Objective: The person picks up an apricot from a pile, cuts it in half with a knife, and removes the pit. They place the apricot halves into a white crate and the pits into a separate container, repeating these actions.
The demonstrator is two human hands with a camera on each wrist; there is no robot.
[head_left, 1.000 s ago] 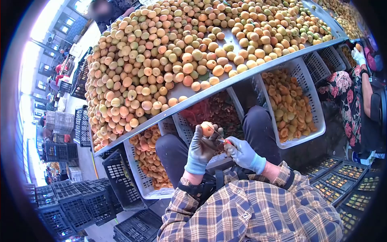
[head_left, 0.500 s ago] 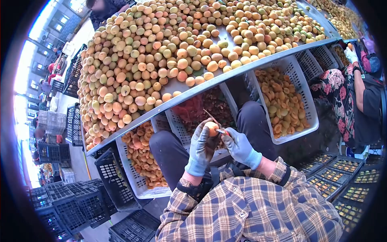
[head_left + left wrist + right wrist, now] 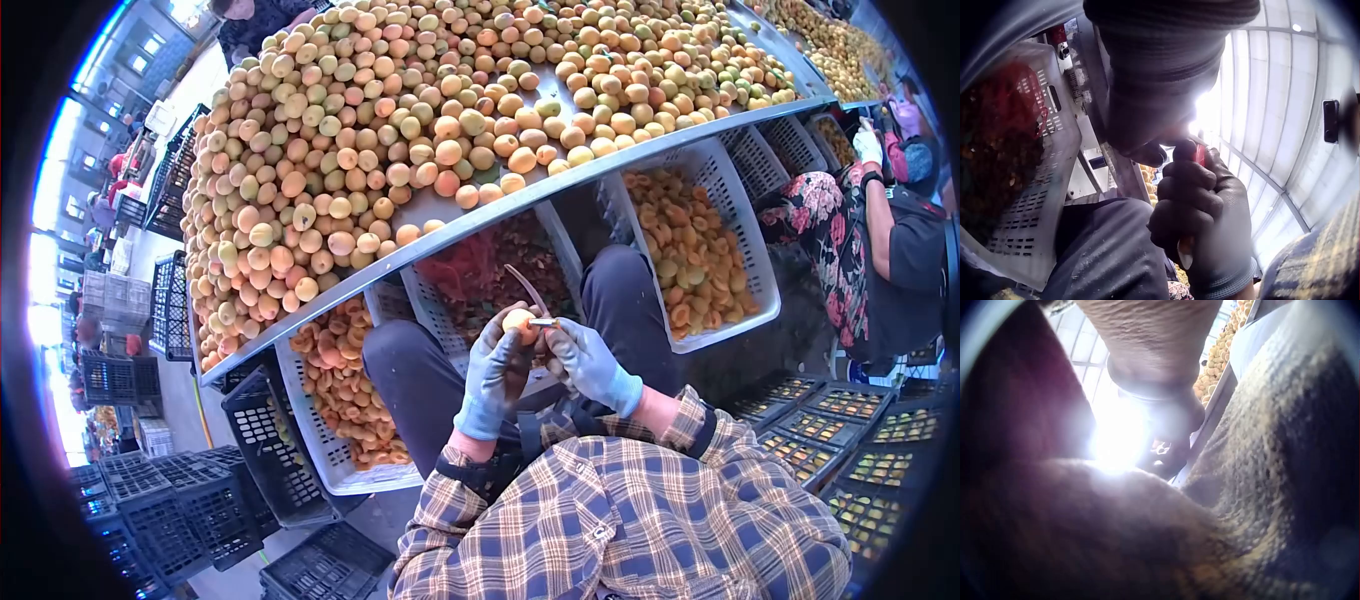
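Note:
In the head view, the gloved left hand (image 3: 494, 369) grips a small orange fruit (image 3: 518, 320) between thumb and fingers, above the person's lap. Close at its right, the gloved right hand (image 3: 588, 366) holds a knife (image 3: 543, 323) against or beside the fruit; contact is hard to tell. A thin curved strip (image 3: 527, 287) rises behind the fruit. In the left wrist view, the right hand (image 3: 1194, 212) has its fingers curled round a red handle (image 3: 1200, 152). The right wrist view is mostly glare and blurred glove (image 3: 1260, 450).
A metal-edged table (image 3: 520, 202) heaped with whole fruit (image 3: 330, 150) slopes across the top. Beneath it stand white crates with halved fruit (image 3: 690, 250) and a crate with dark scraps and red netting (image 3: 465, 268). Black crates (image 3: 180, 500) are stacked at left; another person (image 3: 850, 235) sits at right.
The fruit has stayed in the left hand while the knife has turned to lie nearly level at its right side. The curved strip now stands higher behind the fruit. The whole scene has shifted slightly left.

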